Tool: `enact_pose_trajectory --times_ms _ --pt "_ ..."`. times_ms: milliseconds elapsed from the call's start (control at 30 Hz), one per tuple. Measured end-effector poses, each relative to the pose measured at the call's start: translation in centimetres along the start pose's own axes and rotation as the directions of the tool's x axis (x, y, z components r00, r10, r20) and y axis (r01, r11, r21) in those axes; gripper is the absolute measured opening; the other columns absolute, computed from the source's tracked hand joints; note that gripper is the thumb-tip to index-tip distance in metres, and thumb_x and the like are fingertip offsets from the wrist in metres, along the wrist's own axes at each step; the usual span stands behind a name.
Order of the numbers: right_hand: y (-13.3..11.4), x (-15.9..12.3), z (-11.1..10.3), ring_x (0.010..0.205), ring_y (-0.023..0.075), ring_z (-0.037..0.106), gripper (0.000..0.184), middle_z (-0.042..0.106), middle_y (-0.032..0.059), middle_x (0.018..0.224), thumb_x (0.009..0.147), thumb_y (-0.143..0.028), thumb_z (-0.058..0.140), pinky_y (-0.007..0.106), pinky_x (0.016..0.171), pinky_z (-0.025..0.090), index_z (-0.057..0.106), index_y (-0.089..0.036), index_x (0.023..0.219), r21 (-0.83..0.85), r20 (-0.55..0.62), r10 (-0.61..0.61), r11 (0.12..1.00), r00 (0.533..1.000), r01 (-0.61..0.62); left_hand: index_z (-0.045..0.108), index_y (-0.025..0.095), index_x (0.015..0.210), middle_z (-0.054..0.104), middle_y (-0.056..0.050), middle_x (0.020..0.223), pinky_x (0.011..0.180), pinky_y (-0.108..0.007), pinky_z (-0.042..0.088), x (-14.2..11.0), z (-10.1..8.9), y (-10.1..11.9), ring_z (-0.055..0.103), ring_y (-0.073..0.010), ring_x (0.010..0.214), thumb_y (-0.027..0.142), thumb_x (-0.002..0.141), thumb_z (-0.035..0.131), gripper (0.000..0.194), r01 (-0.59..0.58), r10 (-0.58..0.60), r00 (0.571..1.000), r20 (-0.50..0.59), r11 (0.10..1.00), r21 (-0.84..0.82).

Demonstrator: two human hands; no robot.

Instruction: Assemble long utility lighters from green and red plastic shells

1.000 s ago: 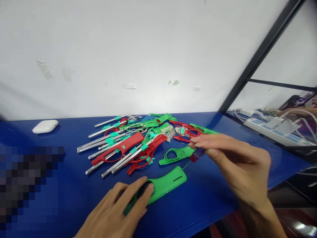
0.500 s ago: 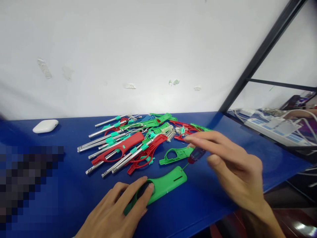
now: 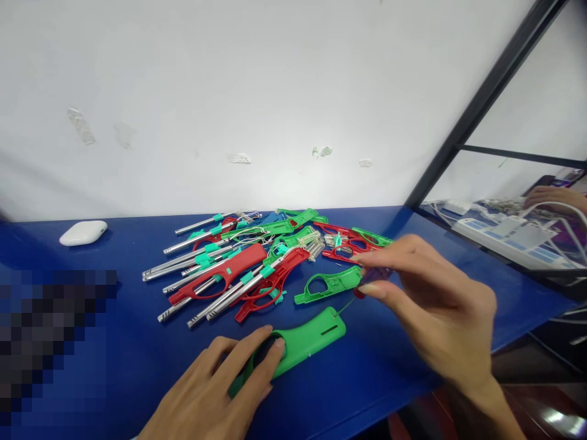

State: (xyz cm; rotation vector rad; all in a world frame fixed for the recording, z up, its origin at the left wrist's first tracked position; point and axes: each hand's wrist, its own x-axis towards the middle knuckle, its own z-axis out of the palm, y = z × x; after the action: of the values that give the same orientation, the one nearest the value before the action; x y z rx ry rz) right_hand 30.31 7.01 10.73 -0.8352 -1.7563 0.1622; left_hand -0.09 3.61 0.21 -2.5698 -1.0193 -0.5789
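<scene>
A green plastic lighter shell (image 3: 307, 341) lies flat near the front of the blue table (image 3: 114, 256). My left hand (image 3: 215, 391) presses on its near end, fingers curled over the handle opening. My right hand (image 3: 431, 305) pinches the dark red handle of a small screwdriver (image 3: 369, 281) between thumb and fingers. The thin shaft slants down to the shell's far right corner. Just beyond lies an open green frame half (image 3: 328, 285).
Behind the shell is a heap of red and green lighter frames with metal tubes (image 3: 238, 263). A white earbud case (image 3: 83, 233) sits far left. At right, past a black frame, a power strip (image 3: 499, 241) with cables and another person's hand (image 3: 554, 197).
My right hand has closed its thumb and fingers tighter round the screwdriver handle, turning it slightly in place. The left hand and the green shell have stayed put.
</scene>
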Motion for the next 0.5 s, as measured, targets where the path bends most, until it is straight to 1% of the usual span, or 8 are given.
enact_pose_trajectory --times_ms 67,133,200,267,333,400,467,500 --pt "0.08 -0.19 0.24 0.106 0.0225 0.072 0.046 0.078 0.0011 0.118 0.1 -0.014 0.075 0.036 0.087 0.059 0.076 -0.04 0.137 -0.057 0.018 -0.004 0.998 1.0 0.005 0.047 0.035 0.162 0.061 0.004 0.158 0.09 -0.032 0.064 -0.02 0.09 0.01 0.068 -0.0209 0.11 0.019 0.11 0.037 0.055 -0.006 0.006 1.0 0.001 1.0 -0.004" --pt "0.13 -0.37 0.52 0.108 0.0227 0.073 0.048 0.079 0.0018 0.124 0.105 -0.011 0.064 0.037 0.085 0.061 0.073 -0.04 0.142 0.0 0.043 -0.016 1.0 0.999 0.016 0.05 0.035 0.16 0.059 0.005 0.16 0.09 -0.034 0.065 -0.08 0.16 0.06 0.067 -0.0219 0.112 0.018 0.109 0.038 0.055 -0.014 0.014 1.0 0.004 1.0 0.004" --pt "0.12 -0.51 0.7 0.095 0.0208 0.074 0.049 0.081 0.0004 0.112 0.103 -0.007 0.065 0.035 0.077 0.061 0.075 -0.04 0.137 0.07 0.002 -0.039 0.997 0.999 0.038 0.053 0.036 0.158 0.055 0.007 0.164 0.093 -0.035 0.065 -0.17 0.17 0.11 0.065 -0.0231 0.117 0.017 0.108 0.04 0.055 -0.028 0.028 1.0 0.013 1.0 0.01" --pt "0.02 -0.56 0.7 0.087 0.02 0.07 0.044 0.078 -0.0003 0.1 0.096 -0.01 0.077 0.035 0.074 0.059 0.08 -0.04 0.128 0.035 -0.063 -0.053 0.998 0.997 0.055 0.055 0.035 0.156 0.052 0.008 0.167 0.096 -0.036 0.064 -0.22 0.13 0.14 0.064 -0.0239 0.121 0.016 0.107 0.042 0.055 -0.038 0.038 0.999 0.017 0.999 0.008" --pt "-0.13 -0.5 0.53 0.096 0.0226 0.07 0.038 0.077 0.0021 0.109 0.096 -0.018 0.081 0.037 0.08 0.059 0.081 -0.039 0.127 -0.024 -0.025 -0.039 0.999 0.999 0.039 0.053 0.034 0.158 0.053 0.007 0.166 0.095 -0.036 0.064 -0.2 0.05 0.17 0.064 -0.0236 0.12 0.017 0.107 0.042 0.055 -0.032 0.032 0.999 0.017 0.999 0.01" --pt "-0.26 -0.34 0.34 0.105 0.0236 0.071 0.035 0.078 0.0032 0.118 0.105 -0.021 0.07 0.038 0.084 0.06 0.078 -0.039 0.134 0.003 0.053 -0.005 1.0 0.999 0.005 0.051 0.033 0.16 0.057 0.006 0.162 0.092 -0.035 0.065 -0.1 -0.03 0.18 0.066 -0.0232 0.116 0.017 0.108 0.041 0.055 -0.018 0.017 1.0 0.01 1.0 0.017" --pt "-0.33 -0.14 0.28 0.1 0.0208 0.073 0.04 0.08 0.0013 0.114 0.109 -0.016 0.06 0.035 0.081 0.061 0.076 -0.039 0.137 0.082 0.094 0.022 0.996 0.995 -0.03 0.05 0.033 0.16 0.059 0.006 0.16 0.09 -0.035 0.066 0.09 -0.1 0.18 0.066 -0.0234 0.114 0.018 0.108 0.041 0.055 -0.006 0.005 1.0 0.007 1.0 0.026" --pt "-0.32 -0.04 0.3 0.092 0.019 0.073 0.04 0.081 -0.0003 0.107 0.108 -0.013 0.061 0.033 0.077 0.06 0.077 -0.039 0.134 0.103 0.077 0.021 0.994 0.997 -0.029 0.05 0.033 0.16 0.059 0.006 0.16 0.09 -0.034 0.066 0.21 -0.15 0.17 0.067 -0.0235 0.113 0.018 0.108 0.04 0.055 -0.007 0.007 1.0 -0.001 1.0 0.028"
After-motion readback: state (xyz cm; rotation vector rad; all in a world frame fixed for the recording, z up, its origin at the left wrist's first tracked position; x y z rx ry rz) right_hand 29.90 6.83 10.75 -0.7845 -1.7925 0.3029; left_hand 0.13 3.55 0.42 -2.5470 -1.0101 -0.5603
